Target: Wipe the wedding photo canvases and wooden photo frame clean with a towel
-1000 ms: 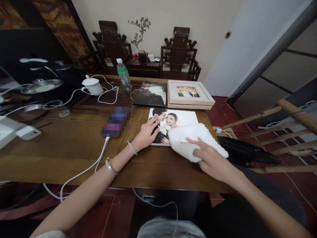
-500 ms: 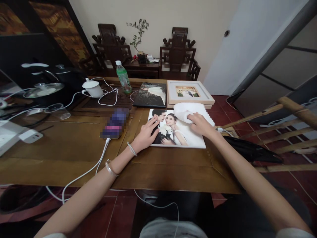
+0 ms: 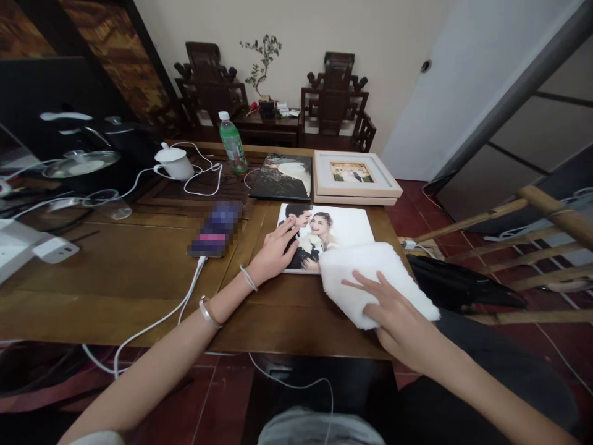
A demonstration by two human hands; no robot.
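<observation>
A glossy photo panel [image 3: 345, 225] with a couple's portrait lies flat near the table's right end. My left hand [image 3: 277, 250] rests open on its left side, fingers stretched over the picture. A fluffy white cloth [image 3: 345, 266] is held in my right hand [image 3: 386, 306], with some fingers spread over its top and a fold of it by the thumb side. The cloth covers the panel's lower right corner and reaches past it over the table. What lies under the cloth is hidden.
Behind the panel lie a dark photo panel [image 3: 280, 176] and a pale wooden picture frame [image 3: 389, 177]. To the left are a phone [image 3: 215, 228] on a white cable, a lidded white cup [image 3: 173, 162] and a green bottle [image 3: 233, 145]. A wooden chair [image 3: 556, 213] stands at right.
My right hand has pulled the cloth from the panel's upper right down toward me, past the front edge of the panel. The cloth is more spread out. My left hand stays in place.
</observation>
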